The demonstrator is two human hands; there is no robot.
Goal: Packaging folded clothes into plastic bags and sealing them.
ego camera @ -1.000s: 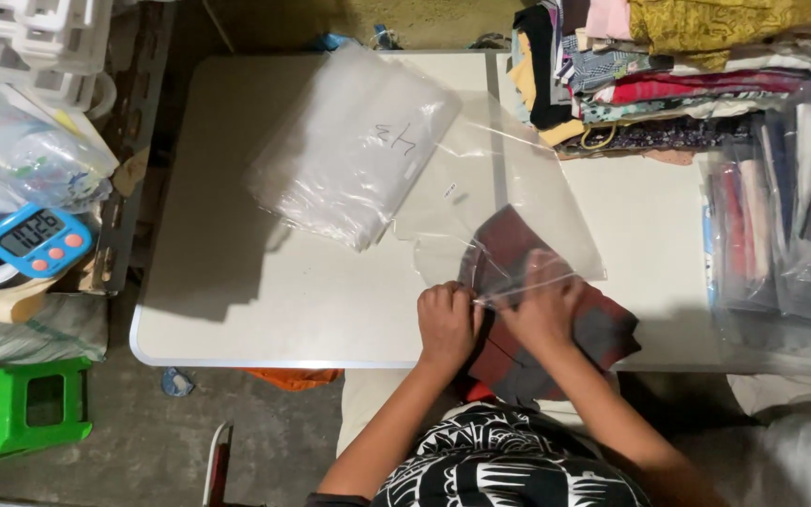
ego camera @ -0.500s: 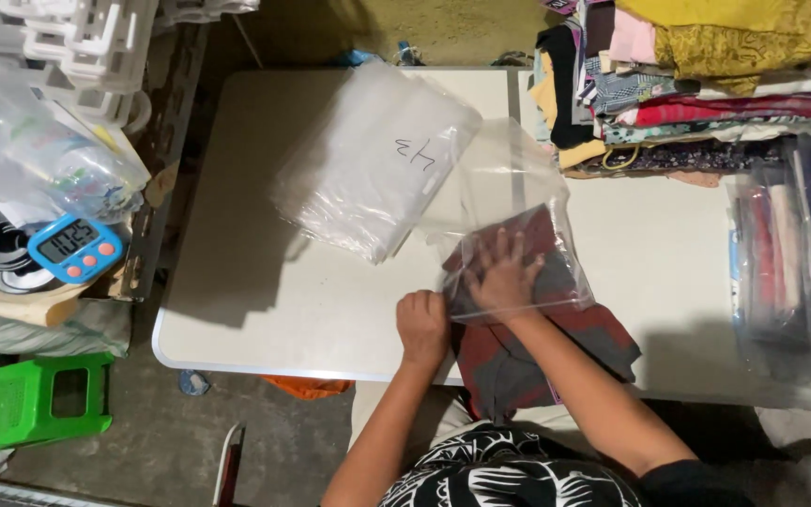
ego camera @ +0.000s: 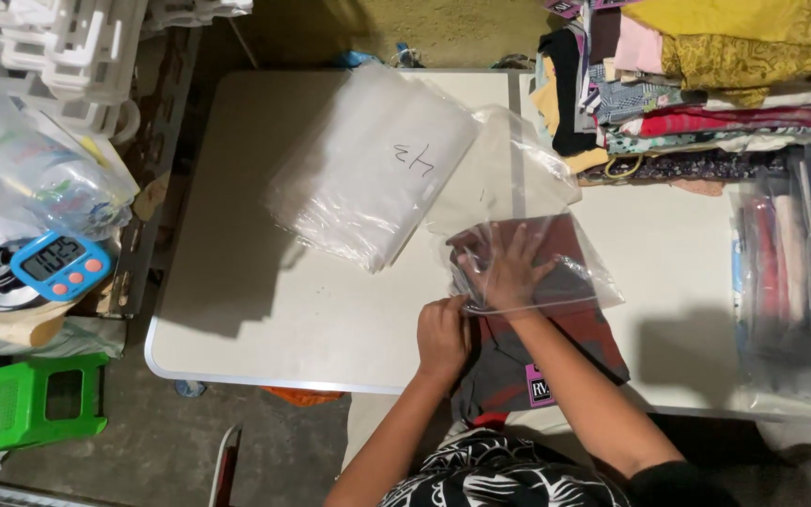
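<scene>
Clear plastic covers the far half of a folded dark red and grey garment (ego camera: 556,352) that lies at the near edge of the white surface (ego camera: 265,310). That plastic is a thin transparent bag (ego camera: 570,268), and the person's right hand (ego camera: 507,268) is inside it, fingers spread flat on the cloth, gripping nothing. Just to the left, the left hand (ego camera: 443,336) is clenched on the bag's open edge, at the garment's left side. The near half of the garment sticks out of the bag toward the person, a small pink label (ego camera: 540,385) showing on it. Left and farther off lies a stack of clear bags (ego camera: 368,169). Folded fabrics (ego camera: 696,84) are piled at the far right, and a blue digital timer (ego camera: 58,266) sits off the surface to the left.
</scene>
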